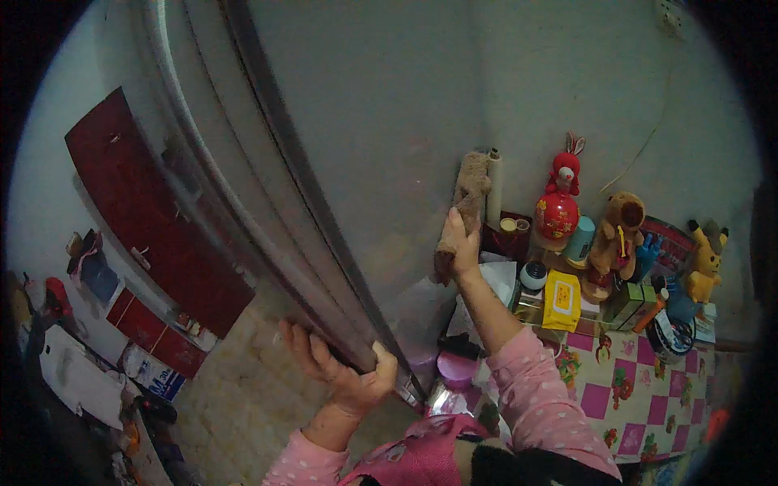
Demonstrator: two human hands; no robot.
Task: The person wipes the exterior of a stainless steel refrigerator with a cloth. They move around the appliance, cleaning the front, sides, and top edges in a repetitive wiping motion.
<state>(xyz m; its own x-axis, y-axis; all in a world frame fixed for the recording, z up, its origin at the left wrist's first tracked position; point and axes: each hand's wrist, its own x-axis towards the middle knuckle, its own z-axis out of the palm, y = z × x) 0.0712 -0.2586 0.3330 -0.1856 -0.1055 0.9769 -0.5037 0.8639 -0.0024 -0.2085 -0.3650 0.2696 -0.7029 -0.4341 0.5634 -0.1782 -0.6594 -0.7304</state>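
My left hand (pixel 349 376) grips the edge of a sliding door panel (pixel 304 267), its thumb on one side and its fingers on the other. In my right hand (pixel 465 246) is a long brown fuzzy object (pixel 473 173), perhaps a rolled cloth or a brush; it stands nearly upright by the grey wall (pixel 389 152). A pale roll (pixel 495 188) leans on the wall just to its right. The palm side of my right hand is partly hidden.
On the right, a table with a checked cloth (pixel 632 389) holds a yellow wipes pack (pixel 561 301), a capybara plush (pixel 617 237), a red rabbit figure (pixel 558 212) and a yellow plush (pixel 705 264). Beyond the panel at left are a dark red door (pixel 152 212) and tiled floor (pixel 243 376).
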